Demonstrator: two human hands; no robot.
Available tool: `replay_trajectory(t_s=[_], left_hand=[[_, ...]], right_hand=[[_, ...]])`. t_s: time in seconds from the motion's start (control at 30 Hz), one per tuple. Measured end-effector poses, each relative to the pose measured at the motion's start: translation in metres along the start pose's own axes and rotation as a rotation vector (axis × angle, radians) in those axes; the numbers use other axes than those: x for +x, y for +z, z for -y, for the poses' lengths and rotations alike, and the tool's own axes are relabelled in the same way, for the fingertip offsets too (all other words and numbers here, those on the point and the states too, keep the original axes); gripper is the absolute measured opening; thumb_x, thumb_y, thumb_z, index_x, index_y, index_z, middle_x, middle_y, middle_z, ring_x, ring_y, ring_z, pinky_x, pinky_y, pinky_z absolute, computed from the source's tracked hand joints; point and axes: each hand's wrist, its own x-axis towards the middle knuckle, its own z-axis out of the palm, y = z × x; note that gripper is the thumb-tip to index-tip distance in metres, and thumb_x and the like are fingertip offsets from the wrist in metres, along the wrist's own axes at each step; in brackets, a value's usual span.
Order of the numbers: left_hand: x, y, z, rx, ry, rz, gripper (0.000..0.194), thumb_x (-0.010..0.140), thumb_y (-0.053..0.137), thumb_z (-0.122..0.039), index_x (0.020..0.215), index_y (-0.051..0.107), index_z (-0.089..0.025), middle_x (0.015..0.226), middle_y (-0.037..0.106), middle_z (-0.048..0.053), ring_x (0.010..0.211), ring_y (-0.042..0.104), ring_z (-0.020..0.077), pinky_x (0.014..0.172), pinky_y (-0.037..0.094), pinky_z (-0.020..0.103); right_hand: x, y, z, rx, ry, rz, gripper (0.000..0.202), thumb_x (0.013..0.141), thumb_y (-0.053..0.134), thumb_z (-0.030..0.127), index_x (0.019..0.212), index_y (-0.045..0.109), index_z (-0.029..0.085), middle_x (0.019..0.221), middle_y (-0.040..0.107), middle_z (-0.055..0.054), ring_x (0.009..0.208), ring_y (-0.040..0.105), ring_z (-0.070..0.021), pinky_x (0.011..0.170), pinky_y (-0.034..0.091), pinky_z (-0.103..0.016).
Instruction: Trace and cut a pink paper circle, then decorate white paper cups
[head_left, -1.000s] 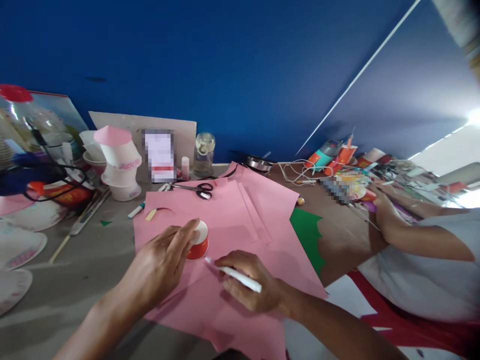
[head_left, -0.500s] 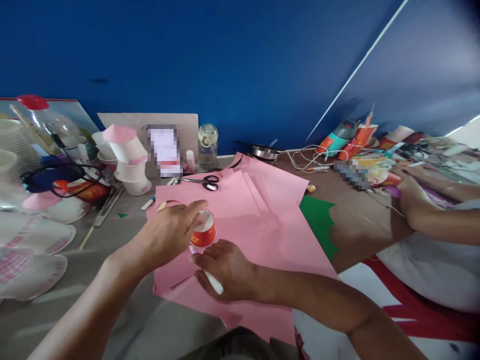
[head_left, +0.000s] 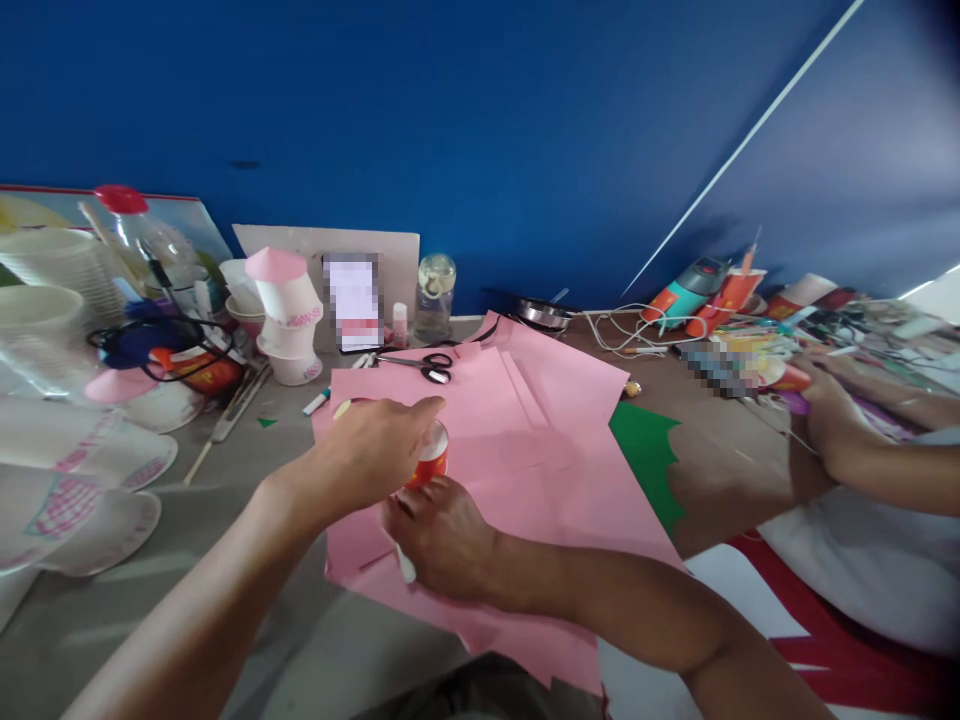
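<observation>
My left hand [head_left: 367,452] is wrapped round a small red paper cup [head_left: 435,462], which stands on pink paper [head_left: 525,510] with its white end up. The hand covers the cup's left side. Against the cup's near side, my right hand [head_left: 448,540] is closed on a white marker [head_left: 406,566]. Only the marker's back end shows below the fingers; its tip is hidden behind them. Black-handled scissors [head_left: 433,368] lie on the paper beyond the cup.
Stacked white paper cups with a pink cone top [head_left: 285,310] stand back left, near a phone [head_left: 352,300] and a glass bottle [head_left: 436,300]. More cups and a red-capped bottle [head_left: 142,230] crowd the left. Another person's arm [head_left: 862,440] is at the right.
The view has turned slightly left. My right hand has closed in on the cup's near side, and less of the marker shows. My left hand now covers more of the cup.
</observation>
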Motion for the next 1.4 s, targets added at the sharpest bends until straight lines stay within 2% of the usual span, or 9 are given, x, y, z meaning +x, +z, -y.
replay_trajectory(t_s=[0.3,0.47,0.6,0.8,0.97,1.13,1.27,1.4], left_hand=[[-0.001,0.002,0.001,-0.014,0.058,-0.002,0.041,0.09,0.039,-0.017,0.127,0.056,-0.014,0.079,0.075,0.012,0.073,0.073,0.0269,0.057,0.048,0.029],[0.001,0.007,0.002,-0.012,0.035,0.014,0.046,0.088,0.04,-0.016,0.132,0.053,-0.015,0.083,0.075,0.013,0.074,0.072,0.0288,0.059,0.049,0.033],[0.002,0.005,0.0,-0.016,0.028,0.032,0.044,0.086,0.041,-0.014,0.127,0.056,-0.016,0.081,0.075,0.013,0.073,0.072,0.0303,0.06,0.051,0.036],[0.0,0.002,-0.001,-0.027,0.03,0.034,0.038,0.082,0.044,-0.012,0.116,0.061,-0.015,0.079,0.074,0.014,0.074,0.072,0.0323,0.058,0.05,0.036],[0.0,0.003,-0.001,-0.027,0.023,0.01,0.037,0.084,0.043,-0.014,0.116,0.061,-0.015,0.079,0.075,0.014,0.071,0.072,0.0312,0.057,0.049,0.035],[0.001,0.006,0.0,-0.022,0.015,0.021,0.038,0.088,0.042,-0.018,0.122,0.059,-0.017,0.081,0.076,0.014,0.073,0.072,0.0293,0.06,0.049,0.034],[0.001,0.007,0.001,-0.019,0.024,-0.002,0.04,0.087,0.042,-0.016,0.124,0.058,-0.017,0.083,0.076,0.014,0.074,0.073,0.0312,0.057,0.049,0.034],[0.0,0.007,0.001,-0.02,0.032,-0.015,0.042,0.087,0.04,-0.015,0.125,0.059,-0.016,0.082,0.075,0.014,0.073,0.073,0.0317,0.056,0.049,0.035]], right_hand=[[0.007,-0.003,0.004,-0.035,0.056,0.114,0.016,0.078,0.056,0.015,0.094,0.062,0.013,0.081,0.068,-0.011,0.072,0.062,-0.0234,0.061,0.044,-0.034],[0.01,-0.006,0.007,-0.068,0.073,0.157,0.016,0.075,0.059,0.013,0.09,0.063,0.013,0.081,0.069,-0.011,0.073,0.065,-0.0235,0.061,0.045,-0.033],[0.012,-0.008,0.01,-0.085,0.089,0.185,0.018,0.075,0.057,0.01,0.092,0.063,0.012,0.082,0.069,-0.011,0.076,0.066,-0.0239,0.062,0.046,-0.033],[0.014,-0.008,0.009,-0.095,0.088,0.205,0.022,0.076,0.055,0.009,0.096,0.063,0.011,0.085,0.07,-0.012,0.075,0.066,-0.0239,0.059,0.047,-0.032],[0.011,-0.008,0.009,-0.093,0.099,0.186,0.021,0.075,0.054,0.008,0.095,0.061,0.013,0.082,0.068,-0.01,0.07,0.066,-0.0233,0.055,0.044,-0.032],[0.004,-0.007,0.009,-0.051,0.083,0.147,0.014,0.08,0.053,0.013,0.093,0.059,0.014,0.081,0.068,-0.008,0.068,0.064,-0.0215,0.057,0.043,-0.032],[-0.002,-0.007,0.01,-0.011,0.065,0.168,0.021,0.075,0.059,0.015,0.096,0.058,0.013,0.085,0.069,-0.01,0.071,0.062,-0.0214,0.06,0.043,-0.032],[-0.011,-0.009,0.011,0.013,0.069,0.177,0.02,0.078,0.058,0.015,0.098,0.058,0.013,0.084,0.07,-0.009,0.07,0.063,-0.0218,0.062,0.042,-0.034]])
